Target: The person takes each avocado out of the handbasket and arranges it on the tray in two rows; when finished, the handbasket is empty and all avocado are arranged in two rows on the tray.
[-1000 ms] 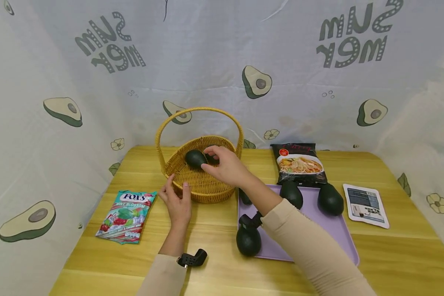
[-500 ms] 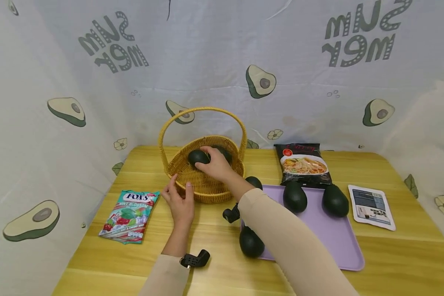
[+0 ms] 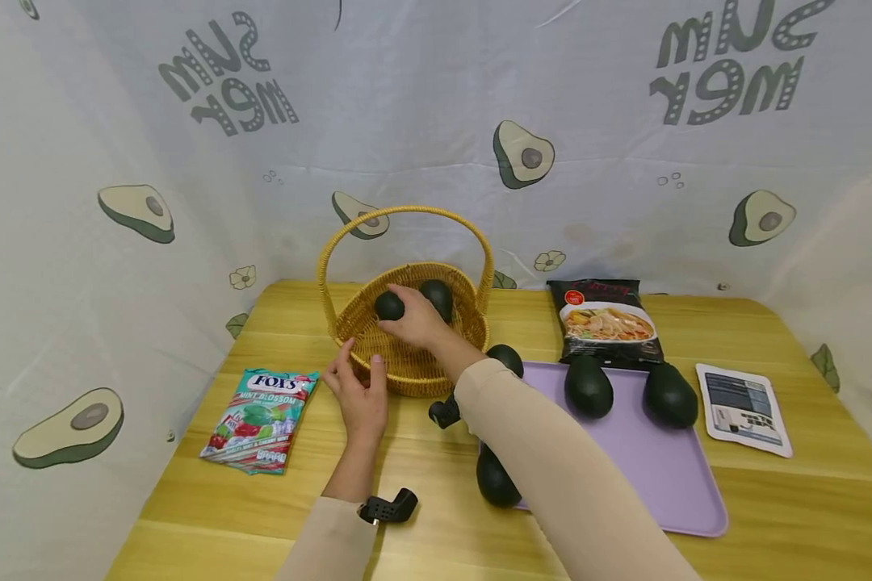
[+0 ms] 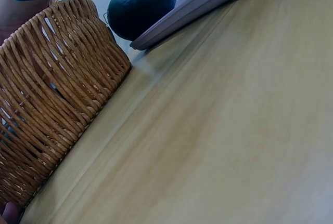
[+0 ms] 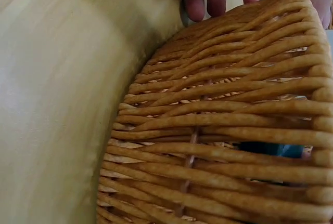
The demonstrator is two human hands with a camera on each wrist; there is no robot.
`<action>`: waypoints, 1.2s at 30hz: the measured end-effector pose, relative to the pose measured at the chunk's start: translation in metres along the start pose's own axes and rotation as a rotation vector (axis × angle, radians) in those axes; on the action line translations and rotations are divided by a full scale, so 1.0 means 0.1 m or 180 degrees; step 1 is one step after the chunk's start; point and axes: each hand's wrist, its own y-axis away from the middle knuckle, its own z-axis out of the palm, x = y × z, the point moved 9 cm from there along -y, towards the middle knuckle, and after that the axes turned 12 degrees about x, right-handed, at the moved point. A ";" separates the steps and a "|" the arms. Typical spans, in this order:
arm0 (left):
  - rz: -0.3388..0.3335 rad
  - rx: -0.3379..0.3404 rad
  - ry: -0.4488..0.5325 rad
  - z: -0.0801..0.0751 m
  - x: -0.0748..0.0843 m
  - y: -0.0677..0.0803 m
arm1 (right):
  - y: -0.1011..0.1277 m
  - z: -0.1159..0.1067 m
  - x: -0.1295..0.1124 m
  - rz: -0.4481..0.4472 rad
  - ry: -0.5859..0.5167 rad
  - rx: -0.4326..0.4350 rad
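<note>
Inside the yellow wicker basket, my right hand grips a dark green avocado between thumb and fingers, one end facing left. A second avocado lies behind that hand, at the basket's right. My left hand touches the outside of the basket's front left with fingers extended; those fingers show along the weave in the right wrist view. From the left wrist view, the woven wall hides most of the basket's inside.
Right of the basket is a lilac tray with several avocados on it or at its edges. A black noodle packet stands behind it, a white pouch to its right. A candy bag lies left. The tall handle arches overhead.
My right hand has closed around the left avocado in the basket and turned it, so its end now faces left. The left hand keeps its place at the basket. The head view has shifted slightly.
</note>
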 end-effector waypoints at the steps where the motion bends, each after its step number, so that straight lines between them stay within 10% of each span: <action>1: 0.0007 -0.0007 -0.0007 0.00 0.00 0.00 | -0.01 0.00 0.00 0.0009 0.0046 -0.0008; 36: 0.0039 0.0040 0.0118 -0.01 0.04 0.02 | 0.14 -0.03 0.17 0.0462 0.0268 -0.0278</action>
